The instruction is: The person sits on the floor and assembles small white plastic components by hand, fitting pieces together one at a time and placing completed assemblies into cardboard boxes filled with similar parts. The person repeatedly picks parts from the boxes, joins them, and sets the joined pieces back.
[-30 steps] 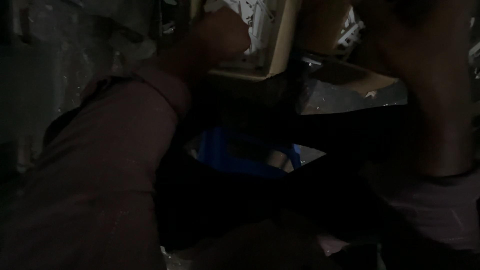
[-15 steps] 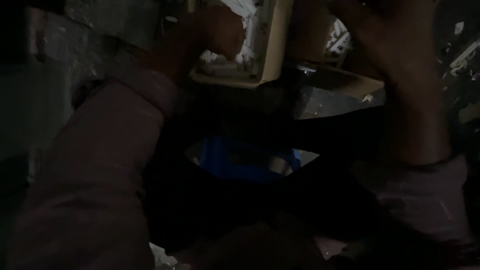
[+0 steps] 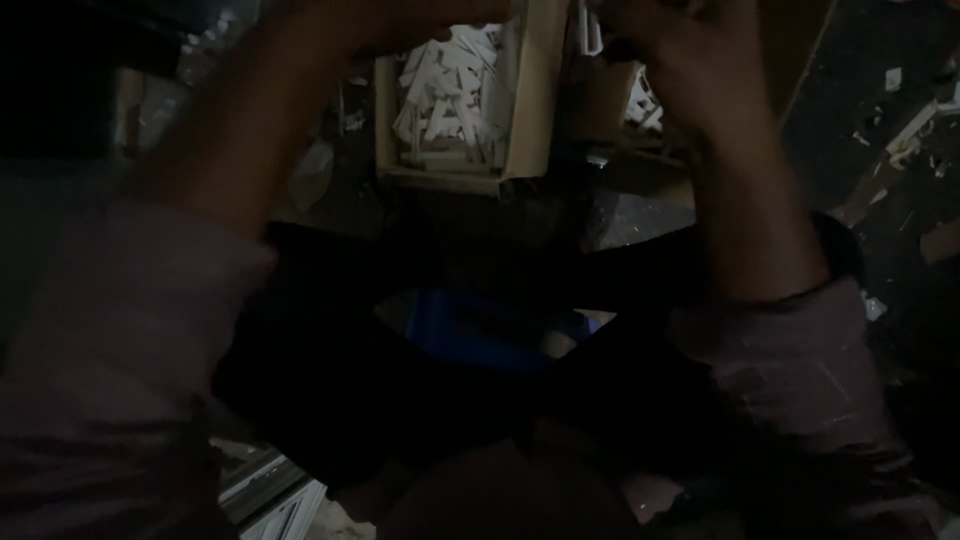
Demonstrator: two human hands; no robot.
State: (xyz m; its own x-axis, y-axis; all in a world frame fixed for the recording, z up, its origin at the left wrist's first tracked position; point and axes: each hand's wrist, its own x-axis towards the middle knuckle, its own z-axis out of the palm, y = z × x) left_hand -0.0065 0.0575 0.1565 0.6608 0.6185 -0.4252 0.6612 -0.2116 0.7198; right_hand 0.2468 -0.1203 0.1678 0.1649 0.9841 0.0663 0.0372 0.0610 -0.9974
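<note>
Dim light covers a cluttered, dusty floor (image 3: 880, 150) scattered with pale scraps. At its far side an open cardboard box (image 3: 530, 110) sits filled with a heap of small white strips (image 3: 445, 90), lying every which way so that the pile has no single long axis. The box itself runs lengthwise away from the person, its near rim facing them.

Both arms are raised toward the top of the view. The right hand (image 3: 690, 70) is up just right of the box's right wall, close to or touching its upper edge; its fingers look curled, but blur and darkness hide whether they grip anything. The left hand is cut off by the frame's upper edge, only its forearm (image 3: 270, 110) and pinkish sleeve (image 3: 110, 350) showing, so its fingers cannot be judged. The right hand is the nearer one to the box.

Below, between the arms, a blue object (image 3: 480, 325) shows in shadow.
</note>
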